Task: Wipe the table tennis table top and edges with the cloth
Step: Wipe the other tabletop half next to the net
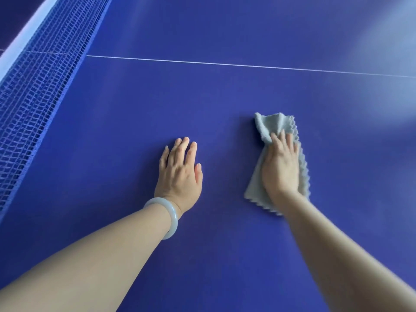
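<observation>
The deep blue flat table tennis table top (pixel 225 97) is looking smooth and hard, mostly matt, yet it is catching a hazy sheen of light toward the far right. The thin white line (pixel 225 64) across it is lying flat like paint. The blue mesh net (pixel 45 86) is showing coarse woven cord, topped by a smooth white tape band (pixel 29 30). The pale grey-blue fluffy cloth (pixel 267 124) with zigzag-cut edges is looking soft and napped, creasing into folds. The milky white round bangle (pixel 172 212) is gleaming, glossy and slightly translucent; stone or glass, I cannot tell.
</observation>
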A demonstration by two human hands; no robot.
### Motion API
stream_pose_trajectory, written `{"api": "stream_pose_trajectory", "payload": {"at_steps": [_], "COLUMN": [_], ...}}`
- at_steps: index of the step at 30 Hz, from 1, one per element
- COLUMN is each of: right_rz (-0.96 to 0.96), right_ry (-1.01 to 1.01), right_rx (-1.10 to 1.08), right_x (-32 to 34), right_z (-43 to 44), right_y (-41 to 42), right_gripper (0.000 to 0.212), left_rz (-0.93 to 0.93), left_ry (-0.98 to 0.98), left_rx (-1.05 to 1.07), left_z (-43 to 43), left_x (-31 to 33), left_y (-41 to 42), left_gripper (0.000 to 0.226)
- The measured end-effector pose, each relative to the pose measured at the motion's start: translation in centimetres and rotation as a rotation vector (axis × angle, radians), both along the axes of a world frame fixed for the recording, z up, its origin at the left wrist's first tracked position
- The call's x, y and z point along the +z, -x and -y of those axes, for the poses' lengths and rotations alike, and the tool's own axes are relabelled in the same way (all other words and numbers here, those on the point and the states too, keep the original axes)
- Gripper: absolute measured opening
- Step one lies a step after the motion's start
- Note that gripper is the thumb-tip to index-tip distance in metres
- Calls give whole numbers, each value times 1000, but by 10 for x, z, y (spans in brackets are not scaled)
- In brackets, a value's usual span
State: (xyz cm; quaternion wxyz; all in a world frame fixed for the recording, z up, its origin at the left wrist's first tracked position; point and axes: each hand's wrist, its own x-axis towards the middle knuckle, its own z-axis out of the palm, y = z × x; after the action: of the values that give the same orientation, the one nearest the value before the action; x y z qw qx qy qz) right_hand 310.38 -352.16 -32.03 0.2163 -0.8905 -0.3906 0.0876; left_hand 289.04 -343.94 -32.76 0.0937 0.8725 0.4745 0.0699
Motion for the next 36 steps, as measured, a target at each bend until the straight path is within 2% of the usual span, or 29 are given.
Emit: {"api": "stream_pose_trajectory", "payload": {"at_steps": [2,4,6,8,10,12,16,18,20,23,25,27,29,32,34,36], "right_rz": [-17,-20,-11,34,35,85,77,62,133,129,123,120,147,141,142,160], "right_ry": [-86,-146,-101,-65,-68,-13,165,162,85,32,-1,13,14,8,-14,-42], "right_rx": [-30,90,263,442,535,351,-294,-380,-224,250,508,642,551,160,82,97], "right_x": [-3,-6,-7,-8,-8,-4,4,1,-7,-12,-8,-8,-9,-9,-15,-18], "right_z": [10,39,73,106,138,174,211,200,184,169,156,144,131,119,115,116], "right_y": [58,123,172,180,144,87,-12,0,49,129,126,84,28,-31,-36,-32], "right_gripper": [44,44,53,57,54,52,55,54,58,57,51,49,48,48,48,47], "left_rz": [2,1,-2,22,37,44,41,35,37,48,57,47,12,-104,-146,-98], "left_ry": [10,22,32,40,35,20,0,-7,-12,-13,-23,-29,-32,-55,-75,-93], "left_rx": [-2,-9,-4,7,-4,-12,-14,-12,-16,-25,-26,-25,-25,-10,15,-10], "left_z": [0,-1,-3,-4,-3,-2,0,0,-1,-1,-1,-2,0,4,9,22], "left_x": [-1,-2,-3,-3,-3,-3,-4,-3,-3,-3,-4,-3,-1,2,9,18], "left_y": [2,2,1,0,0,1,-1,-1,0,-1,-1,-2,-2,-7,-18,-43], "left_gripper": [54,55,56,54,52,51,50,49,48,48,48,48,48,51,53,47]}}
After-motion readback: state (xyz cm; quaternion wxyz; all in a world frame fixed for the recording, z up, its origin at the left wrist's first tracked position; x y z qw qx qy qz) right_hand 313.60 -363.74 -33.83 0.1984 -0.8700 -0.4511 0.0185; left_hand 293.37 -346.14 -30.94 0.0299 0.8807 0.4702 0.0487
